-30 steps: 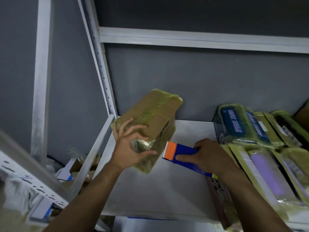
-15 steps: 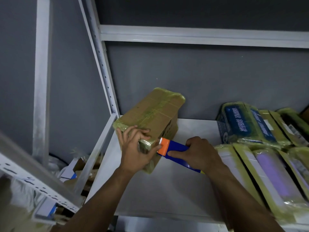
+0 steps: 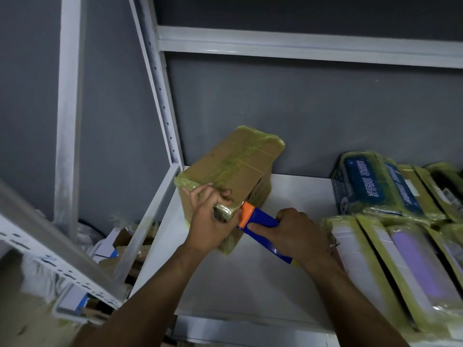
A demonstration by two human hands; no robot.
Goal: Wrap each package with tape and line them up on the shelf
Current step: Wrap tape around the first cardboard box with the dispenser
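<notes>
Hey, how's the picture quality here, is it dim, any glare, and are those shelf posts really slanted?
Head view: dim, even light, no hard shadows; a small glare on the tape at the box corner under the left hand; shelf posts lean, likely wide-angle distortion; the lower-left rail is smeared; box, tape dispenser and right hand look fairly sharp.

**Little readable text on the wrapped packages**

A blue package (image 3: 365,181) wrapped in yellowish tape carries two rows of white Chinese characters on its top face; they are too blurred to read. The cardboard box (image 3: 233,164) has dark print on its shaded side, unreadable. A white label (image 3: 441,194) on a far-right package is too small to make out.
</notes>
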